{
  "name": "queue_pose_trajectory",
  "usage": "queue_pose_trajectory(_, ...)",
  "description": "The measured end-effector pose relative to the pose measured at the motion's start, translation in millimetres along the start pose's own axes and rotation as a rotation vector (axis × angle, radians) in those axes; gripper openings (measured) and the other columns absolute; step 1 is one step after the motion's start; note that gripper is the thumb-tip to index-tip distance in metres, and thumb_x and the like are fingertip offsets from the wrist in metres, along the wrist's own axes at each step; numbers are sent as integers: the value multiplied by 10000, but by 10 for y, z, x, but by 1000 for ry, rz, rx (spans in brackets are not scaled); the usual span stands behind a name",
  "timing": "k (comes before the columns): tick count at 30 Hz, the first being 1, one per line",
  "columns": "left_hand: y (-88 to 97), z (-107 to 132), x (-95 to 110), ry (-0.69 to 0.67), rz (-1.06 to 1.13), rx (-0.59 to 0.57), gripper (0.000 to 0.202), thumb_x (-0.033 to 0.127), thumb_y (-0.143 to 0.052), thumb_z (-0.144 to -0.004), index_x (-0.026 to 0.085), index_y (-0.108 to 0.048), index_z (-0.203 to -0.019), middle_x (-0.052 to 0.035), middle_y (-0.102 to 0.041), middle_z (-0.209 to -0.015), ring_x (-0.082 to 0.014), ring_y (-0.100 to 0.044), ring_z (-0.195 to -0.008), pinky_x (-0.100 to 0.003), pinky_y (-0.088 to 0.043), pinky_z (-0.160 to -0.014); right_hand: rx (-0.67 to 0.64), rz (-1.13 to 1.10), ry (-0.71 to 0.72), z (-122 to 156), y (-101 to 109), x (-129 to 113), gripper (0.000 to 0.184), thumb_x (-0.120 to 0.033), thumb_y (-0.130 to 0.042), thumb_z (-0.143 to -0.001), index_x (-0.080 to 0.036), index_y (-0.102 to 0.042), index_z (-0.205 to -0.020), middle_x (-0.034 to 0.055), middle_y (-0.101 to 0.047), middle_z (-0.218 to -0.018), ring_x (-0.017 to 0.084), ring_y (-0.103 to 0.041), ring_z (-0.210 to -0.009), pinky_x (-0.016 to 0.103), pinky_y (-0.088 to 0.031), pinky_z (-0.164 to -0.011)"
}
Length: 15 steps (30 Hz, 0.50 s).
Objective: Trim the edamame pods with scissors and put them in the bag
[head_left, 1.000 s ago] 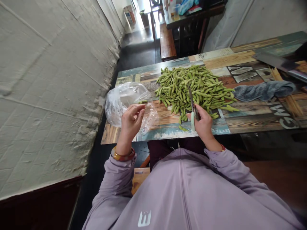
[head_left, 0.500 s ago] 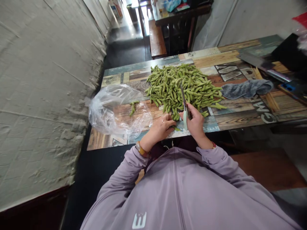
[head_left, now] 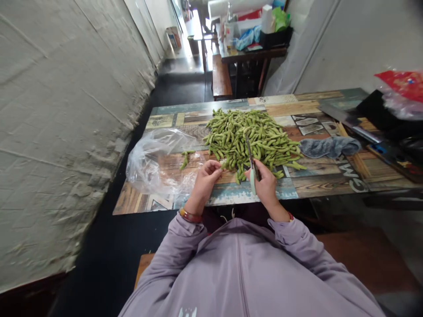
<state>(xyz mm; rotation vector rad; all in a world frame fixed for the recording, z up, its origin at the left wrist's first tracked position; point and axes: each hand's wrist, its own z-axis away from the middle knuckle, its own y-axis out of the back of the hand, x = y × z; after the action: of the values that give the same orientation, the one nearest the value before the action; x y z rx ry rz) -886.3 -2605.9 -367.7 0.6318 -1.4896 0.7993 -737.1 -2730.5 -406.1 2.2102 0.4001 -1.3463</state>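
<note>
Green pods (head_left: 231,132) heaped between table's (head_left: 324,182) far and near edges. Your right hand (head_left: 266,184) grips scissors (head_left: 253,180), blades over pods. Your left hand (head_left: 206,180): fingertips together toward near edge, can't tell if holding anything. Clear bag (head_left: 142,163) by left edge.

One view only, worn on your head, facing forward and down over your jacket (head_left: 238,268). Your left hand (head_left: 206,179) and right hand (head_left: 265,181) sit near, mid-frame, over the table (head_left: 324,182). Wall (head_left: 49,114) fills frame left; bench (head_left: 221,79) sits far off, floor (head_left: 188,66) beside it probably glare-washed.
</note>
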Motion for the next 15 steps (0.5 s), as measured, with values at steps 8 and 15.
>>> queue_pose_trajectory(8,24,-11,-56,103,339,-33,362,360,-843,-683,150,-666,-919,-17,-687,-808,-105,-663,-665,-210,-499,-600,-424,-95,46,-11,-130,-135,454,-395,-653,-859,-219,-599,-1274,84,-776,-1053,225,-743,-941,369,-574,-888)
queue_pose_trajectory(15,28,-3,-79,70,367,-60,405,477,-798,-731,155,-619,-898,-22,-694,-747,-112,-648,-602,-228,-496,-581,-359,62,-10,-340,-113,-67,447,-481,-634,-867,-200,-623,-1215,74,-777,-950,230,-737,-864,376,-572,-815)
